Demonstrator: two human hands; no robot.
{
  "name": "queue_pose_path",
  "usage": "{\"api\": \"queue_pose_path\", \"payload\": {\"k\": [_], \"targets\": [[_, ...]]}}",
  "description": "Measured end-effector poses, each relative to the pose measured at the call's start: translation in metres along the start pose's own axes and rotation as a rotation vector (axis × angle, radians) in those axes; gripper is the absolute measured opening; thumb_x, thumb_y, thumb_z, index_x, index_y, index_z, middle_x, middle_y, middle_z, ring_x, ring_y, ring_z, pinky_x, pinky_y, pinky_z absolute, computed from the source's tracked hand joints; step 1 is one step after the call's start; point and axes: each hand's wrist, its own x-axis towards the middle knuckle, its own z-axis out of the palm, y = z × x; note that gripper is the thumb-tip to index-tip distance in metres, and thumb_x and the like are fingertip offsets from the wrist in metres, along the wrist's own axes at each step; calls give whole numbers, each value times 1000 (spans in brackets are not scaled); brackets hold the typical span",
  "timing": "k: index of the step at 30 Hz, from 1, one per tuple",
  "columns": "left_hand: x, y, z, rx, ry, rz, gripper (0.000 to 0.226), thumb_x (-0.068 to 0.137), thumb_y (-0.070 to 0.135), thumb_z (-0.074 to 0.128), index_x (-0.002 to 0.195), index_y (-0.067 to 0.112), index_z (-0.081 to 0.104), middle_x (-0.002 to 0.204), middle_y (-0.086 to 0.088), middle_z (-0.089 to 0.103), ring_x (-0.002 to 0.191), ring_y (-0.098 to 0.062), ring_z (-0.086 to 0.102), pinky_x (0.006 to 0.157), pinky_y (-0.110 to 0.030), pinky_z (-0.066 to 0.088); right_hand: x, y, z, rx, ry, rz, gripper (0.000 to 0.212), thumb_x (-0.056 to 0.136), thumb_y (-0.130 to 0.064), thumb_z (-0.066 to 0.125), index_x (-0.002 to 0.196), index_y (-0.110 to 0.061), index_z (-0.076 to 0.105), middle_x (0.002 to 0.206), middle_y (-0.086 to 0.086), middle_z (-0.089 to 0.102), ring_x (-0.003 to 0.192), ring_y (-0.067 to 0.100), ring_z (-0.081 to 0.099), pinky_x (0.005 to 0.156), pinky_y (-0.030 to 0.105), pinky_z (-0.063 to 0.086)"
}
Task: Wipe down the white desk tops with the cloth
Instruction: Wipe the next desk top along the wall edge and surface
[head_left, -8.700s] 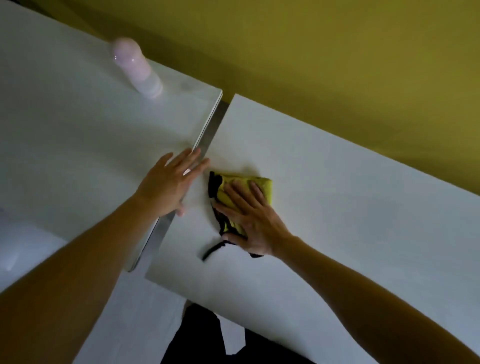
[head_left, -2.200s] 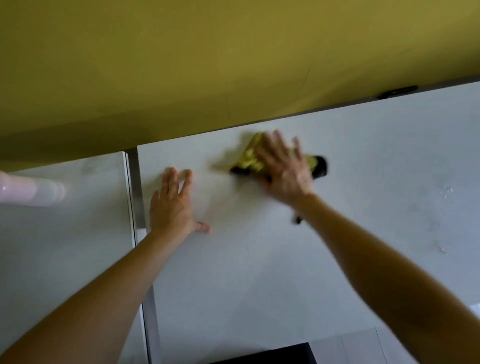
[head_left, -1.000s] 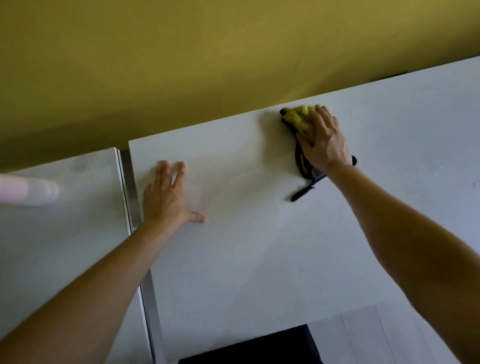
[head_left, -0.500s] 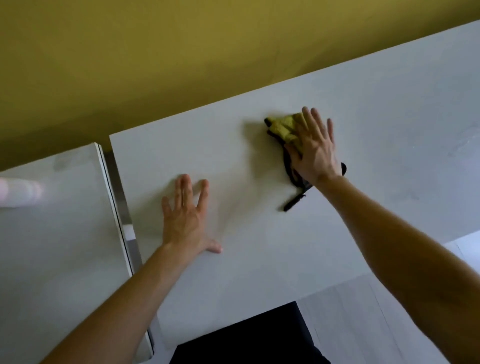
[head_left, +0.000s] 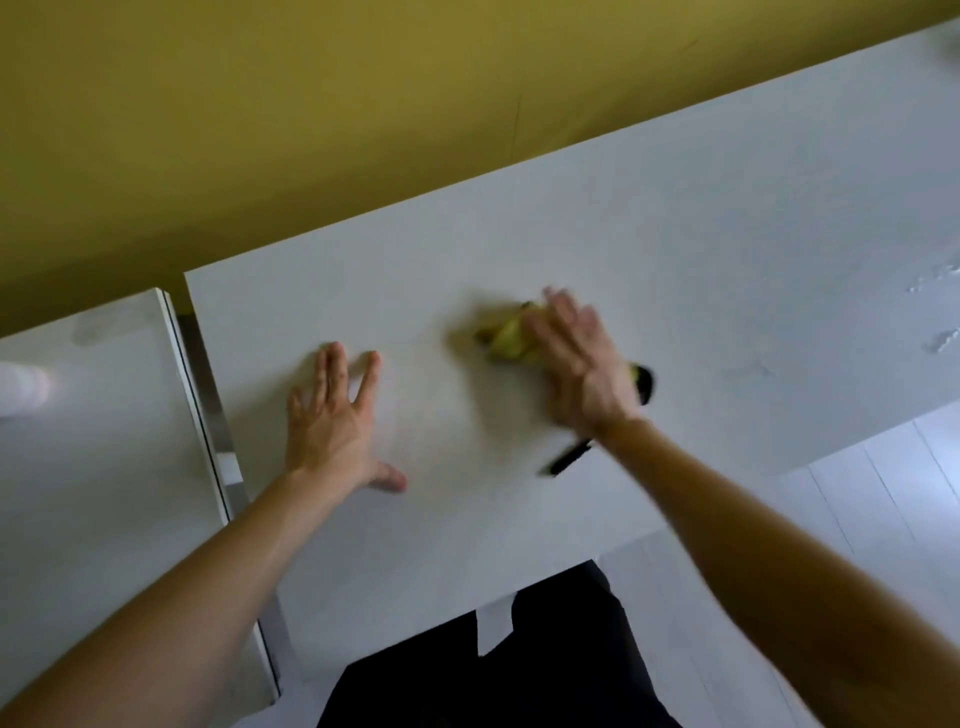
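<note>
One cloth (head_left: 506, 340) slid nearer under flat right hand (head_left: 582, 364); left hand (head_left: 332, 415) splayed flat; two desk tops (head_left: 727, 234).

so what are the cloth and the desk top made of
Cloth: soft fabric, maybe microfibre; yellow with black trim, it bunches under the right hand, though blurred. Desk top: smooth white board, probably laminate; flat, with a dull sheen.

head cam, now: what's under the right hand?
The yellow cloth, pressed on the white desk top by the right hand. Yellow folds show beyond the hand; a black strap trails near the wrist. The cloth's middle is hidden under the palm.
</note>
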Motion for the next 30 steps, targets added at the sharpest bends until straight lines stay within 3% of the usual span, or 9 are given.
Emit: {"api": "queue_pose_path", "payload": {"k": [3,5,10,13,18,21,23,26,30], "targets": [[1,3,0,0,-16,-20,180,44,87,90,167,25,-27,175,-20,-30,165,-38,-22,131,-62,20,16,53,-26,-11,139,301,76,99,1,52,171,-14,32,177,17,26,165,40,21,132,61,21],[-1,7,0,10,-35,-33,179,47,84,91,167,22,-26,174,-22,-29,165,-39,-20,131,-60,21,8,20,-18,45,132,305,77,100,-4,51,172,-24,31,178,17,24,166,40,19,133,58,19],[-24,37,8,-73,-101,-19,172,52,78,94,170,24,-19,174,-19,-30,165,-35,-20,131,-58,24,-74,-104,27,139,-125,-175,60,110,-28,55,168,-31,39,180,17,17,167,41,11,134,58,17],[-49,71,21,-133,-190,-15,178,44,89,87,164,33,-32,168,-14,-45,160,-33,-36,133,-62,6,-72,-54,16,66,-160,-334,67,104,-22,60,168,-29,40,180,13,19,167,37,16,134,55,19],[-65,127,42,-225,-204,-92,190,41,87,91,150,27,-53,148,-18,-66,144,-41,-56,130,-64,-13,-22,108,-45,-3,7,181,83,92,-3,58,168,-32,39,179,15,21,167,40,16,135,56,12],[-63,143,45,-226,-190,-141,193,42,80,96,149,19,-53,149,-27,-62,144,-50,-53,129,-68,-10,-19,103,-48,43,97,339,80,93,-2,54,168,-25,39,180,17,17,166,40,16,135,54,15],[-63,150,45,-195,-145,-170,193,40,80,96,155,14,-46,157,-34,-51,150,-56,-41,130,-70,-3,-53,45,-28,101,87,249,79,94,-6,59,168,-23,40,180,17,15,167,38,16,134,54,19],[-62,153,46,-131,-78,-172,187,43,80,95,163,11,-31,165,-38,-33,158,-59,-22,131,-69,10,-125,-45,3,184,-133,-131,88,89,-13,72,169,-23,38,180,17,14,168,36,10,135,53,16],[-61,150,46,-111,-75,-178,190,39,85,93,163,12,-32,167,-37,-32,159,-58,-20,132,-66,13,-125,-10,-10,124,-218,-357,84,90,-13,65,169,-25,38,180,15,18,168,34,15,136,52,15]]}}
